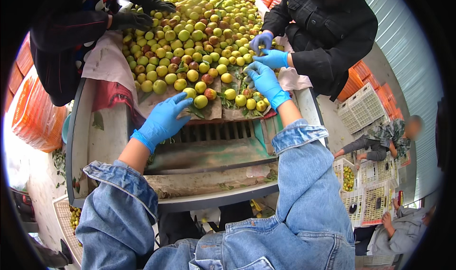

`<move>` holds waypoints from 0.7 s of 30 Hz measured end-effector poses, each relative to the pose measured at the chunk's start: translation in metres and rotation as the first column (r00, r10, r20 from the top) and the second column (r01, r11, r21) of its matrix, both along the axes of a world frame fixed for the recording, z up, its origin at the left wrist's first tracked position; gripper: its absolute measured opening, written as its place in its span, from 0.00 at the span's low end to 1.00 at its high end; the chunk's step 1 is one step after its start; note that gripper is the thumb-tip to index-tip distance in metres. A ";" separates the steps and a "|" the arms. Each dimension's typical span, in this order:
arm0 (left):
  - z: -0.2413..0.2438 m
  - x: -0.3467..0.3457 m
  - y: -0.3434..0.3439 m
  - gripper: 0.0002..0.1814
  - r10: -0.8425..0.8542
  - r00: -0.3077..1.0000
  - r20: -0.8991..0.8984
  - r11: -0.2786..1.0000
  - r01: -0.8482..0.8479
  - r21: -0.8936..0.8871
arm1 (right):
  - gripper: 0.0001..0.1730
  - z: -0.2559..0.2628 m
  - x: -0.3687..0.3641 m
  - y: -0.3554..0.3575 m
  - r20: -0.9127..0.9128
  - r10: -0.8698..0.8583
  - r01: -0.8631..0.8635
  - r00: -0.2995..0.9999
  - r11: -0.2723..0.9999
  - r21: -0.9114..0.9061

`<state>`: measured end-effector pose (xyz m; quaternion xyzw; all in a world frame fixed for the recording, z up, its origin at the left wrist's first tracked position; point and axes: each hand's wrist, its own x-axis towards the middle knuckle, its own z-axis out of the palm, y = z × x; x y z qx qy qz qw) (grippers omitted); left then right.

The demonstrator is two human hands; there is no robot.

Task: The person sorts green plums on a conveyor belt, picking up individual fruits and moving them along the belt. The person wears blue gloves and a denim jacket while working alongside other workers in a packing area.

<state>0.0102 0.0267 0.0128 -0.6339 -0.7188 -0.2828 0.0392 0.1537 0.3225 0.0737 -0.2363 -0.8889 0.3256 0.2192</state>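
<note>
Green and reddish-brown jujube fruits point(162, 70) lie heaped on a sorting table, with loose leaves among them. My left hand point(162, 118), in a blue disposable glove, is at the near edge of the heap, fingers spread beside a few fruits and apparently holding none. My right hand point(265, 81), gloved in blue, reaches over the right side of the heap near a leafy patch point(233, 99). Its fingers are bent, and whether a fruit is between them is hidden. Below my hands is a slatted opening point(217, 131) with a metal chute point(210, 156).
A co-worker's blue-gloved hand point(272, 58) works close to my right hand. Another person's dark-gloved hand point(133, 20) rests on the heap at left. The table's raised rim point(213, 202) curves towards me. Plastic crates point(361, 108) stand at right, beside seated people; orange bags point(39, 113) stand at left.
</note>
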 end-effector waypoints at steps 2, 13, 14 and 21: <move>0.006 0.007 0.001 0.23 0.006 1.000 0.015 0.999 -0.007 0.050 | 0.12 -0.010 0.009 0.019 0.135 -0.013 -0.019 0.991 0.972 0.233; 0.015 0.018 0.009 0.23 -0.110 0.974 0.197 0.971 0.063 0.232 | 0.14 0.011 0.022 -0.022 0.044 -0.024 0.016 0.999 0.986 0.167; 0.021 0.025 0.011 0.24 -0.133 0.961 0.242 0.958 0.062 0.282 | 0.15 0.019 0.022 -0.038 0.043 0.072 -0.072 0.997 0.997 0.000; 0.062 0.073 0.021 0.26 -0.196 0.746 0.637 0.970 0.050 0.240 | 0.21 0.062 0.038 -0.152 -0.222 0.293 -0.357 0.930 0.860 -0.363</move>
